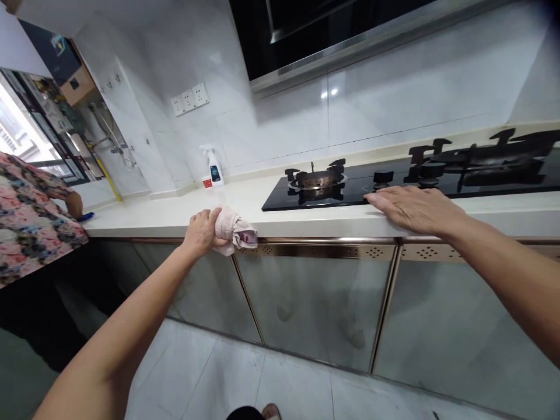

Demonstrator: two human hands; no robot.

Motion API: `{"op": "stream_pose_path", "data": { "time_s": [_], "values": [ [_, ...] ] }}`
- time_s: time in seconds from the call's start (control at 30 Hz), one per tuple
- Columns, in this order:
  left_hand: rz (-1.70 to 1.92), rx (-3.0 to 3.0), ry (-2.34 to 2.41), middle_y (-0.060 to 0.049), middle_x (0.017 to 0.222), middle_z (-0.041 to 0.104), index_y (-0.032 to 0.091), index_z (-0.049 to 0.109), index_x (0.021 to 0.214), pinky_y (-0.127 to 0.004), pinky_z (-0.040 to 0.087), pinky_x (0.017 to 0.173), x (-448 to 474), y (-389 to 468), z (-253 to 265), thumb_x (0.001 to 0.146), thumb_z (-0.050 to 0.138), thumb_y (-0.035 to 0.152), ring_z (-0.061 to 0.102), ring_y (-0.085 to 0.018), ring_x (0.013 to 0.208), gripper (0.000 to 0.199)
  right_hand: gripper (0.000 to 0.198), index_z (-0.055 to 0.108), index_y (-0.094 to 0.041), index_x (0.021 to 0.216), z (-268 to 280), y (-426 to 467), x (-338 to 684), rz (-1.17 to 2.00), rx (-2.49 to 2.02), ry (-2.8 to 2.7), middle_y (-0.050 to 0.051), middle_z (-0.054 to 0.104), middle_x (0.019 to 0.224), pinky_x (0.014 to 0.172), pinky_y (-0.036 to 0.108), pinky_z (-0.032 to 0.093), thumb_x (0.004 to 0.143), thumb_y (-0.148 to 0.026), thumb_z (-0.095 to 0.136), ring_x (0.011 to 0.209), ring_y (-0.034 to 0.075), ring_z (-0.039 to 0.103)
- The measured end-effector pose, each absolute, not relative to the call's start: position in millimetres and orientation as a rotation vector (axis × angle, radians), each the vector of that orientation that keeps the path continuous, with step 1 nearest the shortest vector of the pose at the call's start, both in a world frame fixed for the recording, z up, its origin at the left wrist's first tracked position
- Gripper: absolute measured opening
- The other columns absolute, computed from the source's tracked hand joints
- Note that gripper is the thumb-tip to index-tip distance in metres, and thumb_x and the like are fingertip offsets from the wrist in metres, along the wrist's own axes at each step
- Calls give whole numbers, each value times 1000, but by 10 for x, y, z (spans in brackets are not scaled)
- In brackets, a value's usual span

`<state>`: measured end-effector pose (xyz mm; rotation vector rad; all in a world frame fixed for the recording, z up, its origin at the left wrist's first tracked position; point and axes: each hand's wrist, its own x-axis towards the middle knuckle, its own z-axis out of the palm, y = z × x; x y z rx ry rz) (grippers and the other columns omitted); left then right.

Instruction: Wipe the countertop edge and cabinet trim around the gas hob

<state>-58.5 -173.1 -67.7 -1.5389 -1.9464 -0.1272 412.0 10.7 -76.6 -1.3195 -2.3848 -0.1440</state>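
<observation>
My left hand (202, 233) is closed on a bunched pale pink cloth (231, 227) at the front edge of the white countertop (175, 211). Part of the cloth hangs over the edge, above the cabinet doors. My right hand (415, 209) lies with its fingers stretched out at the front edge of the black gas stove (280, 198), near a control knob (384, 178). Nothing shows in that hand, though its palm is hidden.
A white spray bottle (214, 168) and a small red-and-white cup (207, 182) stand against the wall. At the left is another person in a flowered top (35, 216), beside the counter. A dark range hood (324, 35) overhangs the stove. Glass-fronted cabinets (315, 309) lie below.
</observation>
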Motion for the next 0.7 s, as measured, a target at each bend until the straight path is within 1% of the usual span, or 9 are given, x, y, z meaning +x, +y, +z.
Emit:
{"op": "stream_pose_path", "data": {
  "time_s": [0.07, 0.13, 0.2, 0.3, 0.43, 0.5, 0.6, 0.7],
  "values": [
    [-127, -1528, -1914, -17, 132, 59, 20, 43, 148, -49, 42, 105, -385, -1676, -707, 68, 85, 48, 56, -37, 119, 95, 78, 60, -36, 137, -729, 50, 4094, -139, -1364, -2390, 5, 52, 155, 107, 64, 40, 96, -69, 4, 136, 39, 49],
    [-133, -1553, -1859, -18, 130, 60, 22, 46, 147, -51, 42, 102, -118, -1582, -740, 67, 85, 52, 56, -39, 116, 95, 76, 62, -37, 134, -710, 16, 4079, -144, -1378, -2388, 4, 52, 154, 107, 62, 40, 96, -69, 4, 135, 39, 49],
    [-145, -1614, -1771, -19, 126, 61, 21, 47, 146, -51, 43, 98, 208, -1458, -765, 66, 85, 55, 57, -38, 111, 95, 76, 63, -37, 132, -707, 4, 4072, -154, -1367, -2390, 4, 53, 152, 106, 62, 41, 97, -69, 4, 134, 39, 50],
    [-194, -1724, -1606, -18, 121, 62, 19, 48, 143, -48, 43, 92, 772, -1243, -779, 67, 85, 55, 58, -35, 106, 92, 77, 62, -35, 134, -711, 5, 4068, -160, -1363, -2396, 5, 53, 153, 105, 61, 41, 97, -68, 4, 132, 38, 51],
    [-229, -1835, -1457, -15, 119, 61, 19, 48, 140, -42, 40, 86, 1555, -952, -793, 73, 80, 59, 56, -30, 106, 84, 79, 55, -28, 144, -702, 21, 4067, -139, -1410, -2379, 8, 50, 155, 108, 61, 39, 97, -66, 4, 136, 38, 49],
    [-267, -1870, -1382, -14, 116, 61, 19, 49, 139, -40, 38, 83, 1913, -819, -817, 74, 79, 59, 56, -29, 102, 83, 83, 54, -25, 146, -685, 47, 4082, -101, -1426, -2369, 10, 52, 154, 108, 61, 38, 97, -66, 1, 137, 38, 49],
    [-326, -1889, -1323, -14, 114, 60, 19, 50, 138, -39, 35, 80, 2301, -676, -863, 72, 80, 55, 55, -28, 97, 81, 90, 61, -21, 136, -651, 103, 4118, -27, -1435, -2380, 16, 61, 143, 104, 60, 41, 95, -65, -7, 132, 41, 53],
    [-362, -1891, -1319, -14, 113, 59, 19, 51, 138, -38, 33, 79, 2414, -633, -900, 72, 81, 53, 53, -28, 96, 80, 91, 64, -18, 127, -629, 140, 4148, -5, -1464, -2394, 20, 66, 134, 100, 57, 44, 95, -63, -9, 129, 42, 56]
  ]
}}
